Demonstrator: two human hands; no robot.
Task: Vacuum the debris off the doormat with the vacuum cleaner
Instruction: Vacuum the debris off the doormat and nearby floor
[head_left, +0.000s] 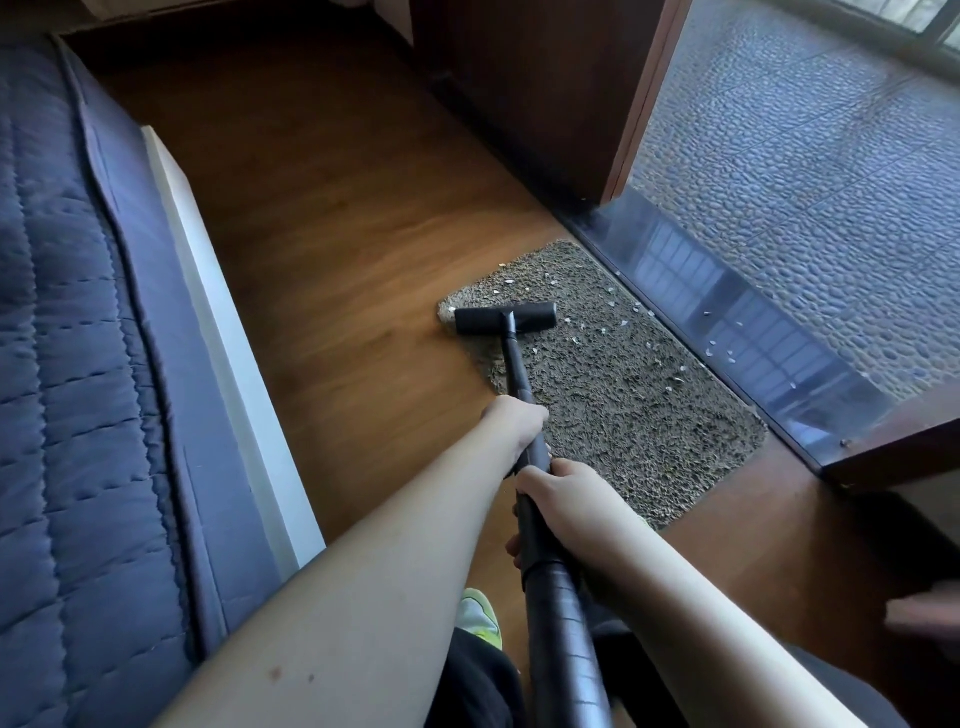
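A shaggy grey-brown doormat (623, 395) lies on the wood floor along the door sill. Small white bits of debris (602, 330) dot its far half. The vacuum's black T-shaped nozzle (505, 318) sits flat on the mat's far left corner. Its black wand (517, 369) runs back toward me into a ribbed hose (561, 623). My left hand (514, 423) grips the wand further up. My right hand (566, 506) grips it just behind, at the joint with the hose.
A blue quilted mattress (78, 364) on a white base fills the left side. The open dark wooden door (550, 88) stands behind the mat. A shiny dark sill (737, 322) carries a few scraps, with pebble flooring (810, 182) beyond. My green shoe (480, 616) shows below.
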